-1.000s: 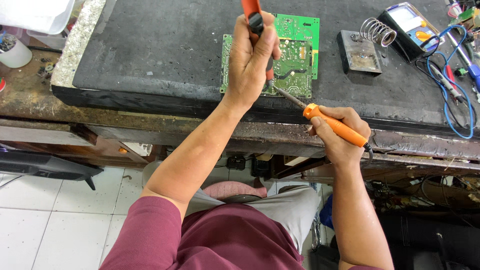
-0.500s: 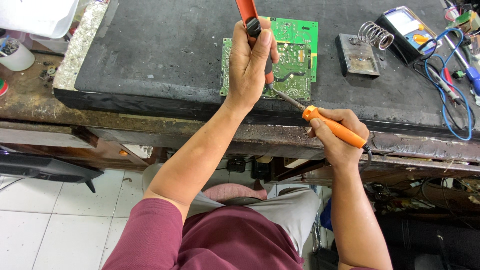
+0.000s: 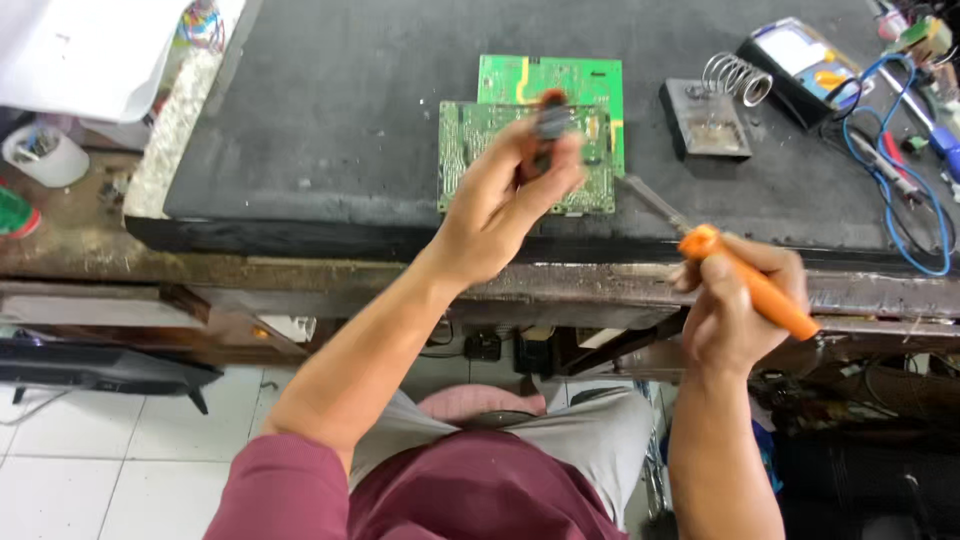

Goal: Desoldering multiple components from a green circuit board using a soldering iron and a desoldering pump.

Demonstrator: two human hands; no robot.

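Two green circuit boards (image 3: pixel 470 150) lie overlapped on a black mat (image 3: pixel 330 120) on the workbench. My left hand (image 3: pixel 505 205) is raised over the near board, shut on a red and black desoldering pump (image 3: pixel 545 130) that points at the camera and is blurred. My right hand (image 3: pixel 735 300) grips an orange-handled soldering iron (image 3: pixel 745 280); its metal tip (image 3: pixel 650 200) is lifted just right of the near board's corner.
A soldering iron stand with a coil (image 3: pixel 715 110) sits right of the boards. A multimeter (image 3: pixel 805 65) and blue and red leads (image 3: pixel 905 190) lie at far right. A white cup (image 3: pixel 45 155) stands at left. A white sheet (image 3: pixel 80 50) lies at top left.
My left hand has pulled back from the board toward me with the pump. The soldering iron tip has lifted off the board and moved right.
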